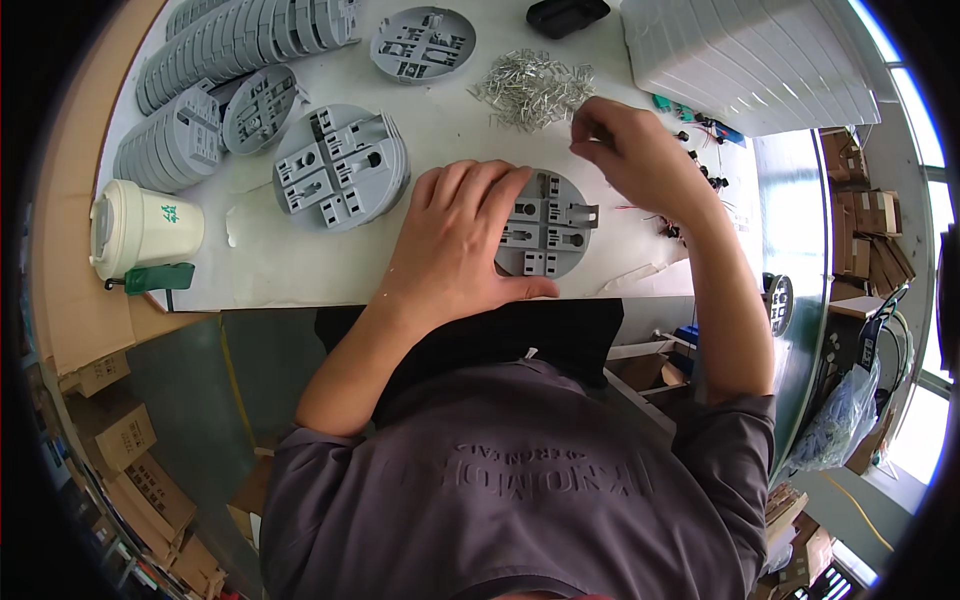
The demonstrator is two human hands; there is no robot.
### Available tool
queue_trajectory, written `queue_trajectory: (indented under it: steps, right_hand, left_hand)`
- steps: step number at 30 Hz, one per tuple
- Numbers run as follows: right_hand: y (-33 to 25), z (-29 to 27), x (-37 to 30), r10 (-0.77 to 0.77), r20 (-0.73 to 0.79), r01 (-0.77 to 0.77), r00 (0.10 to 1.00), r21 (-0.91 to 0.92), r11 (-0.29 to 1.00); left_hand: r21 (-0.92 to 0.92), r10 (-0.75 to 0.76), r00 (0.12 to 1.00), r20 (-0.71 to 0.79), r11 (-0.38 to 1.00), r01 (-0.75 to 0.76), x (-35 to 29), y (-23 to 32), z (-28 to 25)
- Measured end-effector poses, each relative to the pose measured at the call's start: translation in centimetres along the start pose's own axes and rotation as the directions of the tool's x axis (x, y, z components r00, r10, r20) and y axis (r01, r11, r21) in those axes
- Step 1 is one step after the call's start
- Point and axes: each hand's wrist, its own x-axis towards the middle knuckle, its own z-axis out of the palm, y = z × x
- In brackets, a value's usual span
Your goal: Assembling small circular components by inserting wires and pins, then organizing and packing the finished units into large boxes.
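Observation:
A round grey plastic base [550, 238] with raised slots lies flat near the table's front edge. My left hand [458, 235] grips it from the left, fingers at its far rim and thumb along its near rim. Just beyond its right side, above the table, is my right hand [632, 152], fingertips pinched together. Whatever that pinch holds, if anything, is too small to make out. Close to those fingertips spreads a heap of small shiny bent metal clips [534, 88].
Left of my hands is a short stack of similar bases [340, 168]. Another base [423, 45] lies farther back, with long stacked rows [245, 45] at far left. A cream lidded cup [150, 228] stands near the left edge. White trays [740, 60] and small wired parts [708, 170] are at right.

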Motion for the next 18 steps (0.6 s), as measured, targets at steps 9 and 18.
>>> queue_trajectory:
  steps: [9,18]
  right_hand:
    - [-4.8,-0.2,-1.6,0.332,0.086,-0.342,0.939,0.289,0.894]
    - [-6.0,-0.5,-0.8,0.358,0.122,-0.375,0.926,0.168,0.912]
  left_hand:
    - [0.030,-0.036,0.999,-0.020,0.999,0.037,0.0,0.2,0.2]
    - [0.001,-0.052,0.998,0.046,0.999,0.052,0.0,0.1,0.1]
